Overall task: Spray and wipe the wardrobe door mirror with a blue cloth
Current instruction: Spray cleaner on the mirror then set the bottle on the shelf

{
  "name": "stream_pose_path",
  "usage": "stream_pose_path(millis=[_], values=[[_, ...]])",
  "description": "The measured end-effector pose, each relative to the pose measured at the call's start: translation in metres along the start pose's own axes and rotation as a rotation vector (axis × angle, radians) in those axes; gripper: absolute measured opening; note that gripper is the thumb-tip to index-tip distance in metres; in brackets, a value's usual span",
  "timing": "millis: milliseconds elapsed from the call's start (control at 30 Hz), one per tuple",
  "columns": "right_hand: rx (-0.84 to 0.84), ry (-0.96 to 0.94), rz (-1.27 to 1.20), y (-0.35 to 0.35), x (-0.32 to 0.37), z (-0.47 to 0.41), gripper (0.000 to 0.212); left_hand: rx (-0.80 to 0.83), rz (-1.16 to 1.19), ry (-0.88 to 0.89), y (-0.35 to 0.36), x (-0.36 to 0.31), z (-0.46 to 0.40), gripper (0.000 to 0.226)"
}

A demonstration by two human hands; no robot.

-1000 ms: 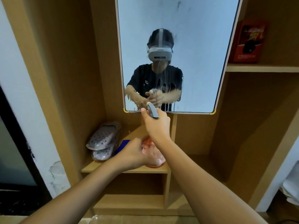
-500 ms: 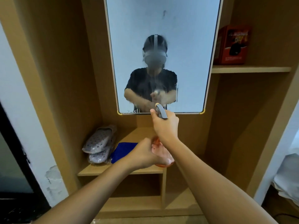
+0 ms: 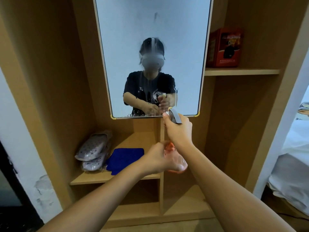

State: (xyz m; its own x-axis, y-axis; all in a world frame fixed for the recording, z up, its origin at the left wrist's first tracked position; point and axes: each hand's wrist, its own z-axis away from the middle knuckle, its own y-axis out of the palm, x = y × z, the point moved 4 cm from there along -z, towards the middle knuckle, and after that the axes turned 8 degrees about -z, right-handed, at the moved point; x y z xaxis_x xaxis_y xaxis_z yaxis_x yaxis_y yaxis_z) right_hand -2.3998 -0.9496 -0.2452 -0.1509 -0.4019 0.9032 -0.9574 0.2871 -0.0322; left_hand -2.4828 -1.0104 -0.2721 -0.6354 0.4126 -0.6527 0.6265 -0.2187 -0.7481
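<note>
Mist now covers more of the mirror (image 3: 150, 30), above the right hand (image 3: 178, 129) gripping the bottle (image 3: 175, 158) head; left hand (image 3: 158, 161) cups its base. Cloth (image 3: 124, 158) lies left of it, untouched; wiping pending.

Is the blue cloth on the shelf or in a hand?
On the shelf. The blue cloth lies beside the slippers; both hands hold the spray bottle.

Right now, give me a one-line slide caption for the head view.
Both hands hold the spray bottle below the misted mirror; the blue cloth lies on the shelf.
</note>
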Motion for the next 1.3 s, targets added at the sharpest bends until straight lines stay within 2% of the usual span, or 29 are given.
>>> stream_pose_path(millis=[100,267,533,700,967,1133,1300], values=[[-0.032,0.012,-0.013,-0.005,0.0,0.001,0.029,0.007,0.003,0.005,0.005,-0.003,-0.002,0.04],[-0.103,0.034,-0.002,-0.018,-0.003,0.002,0.029,-0.009,0.065,-0.014,0.012,0.001,-0.008,0.055],[-0.132,0.044,-0.024,-0.051,-0.009,-0.003,0.03,0.057,-0.062,0.054,0.023,-0.019,-0.022,0.05],[-0.175,0.034,-0.006,-0.059,-0.006,-0.007,0.039,0.055,-0.039,0.075,0.029,-0.023,-0.03,0.049],[-0.174,0.031,-0.02,-0.062,-0.013,-0.007,0.034,0.055,-0.018,0.129,0.036,-0.014,-0.042,0.05],[-0.104,0.036,-0.047,-0.062,-0.006,-0.025,0.035,0.023,0.052,0.113,0.028,-0.008,-0.06,0.054],[-0.015,0.204,-0.134,-0.074,0.036,-0.048,0.034,0.124,0.036,0.146,-0.011,-0.044,-0.077,0.059]])
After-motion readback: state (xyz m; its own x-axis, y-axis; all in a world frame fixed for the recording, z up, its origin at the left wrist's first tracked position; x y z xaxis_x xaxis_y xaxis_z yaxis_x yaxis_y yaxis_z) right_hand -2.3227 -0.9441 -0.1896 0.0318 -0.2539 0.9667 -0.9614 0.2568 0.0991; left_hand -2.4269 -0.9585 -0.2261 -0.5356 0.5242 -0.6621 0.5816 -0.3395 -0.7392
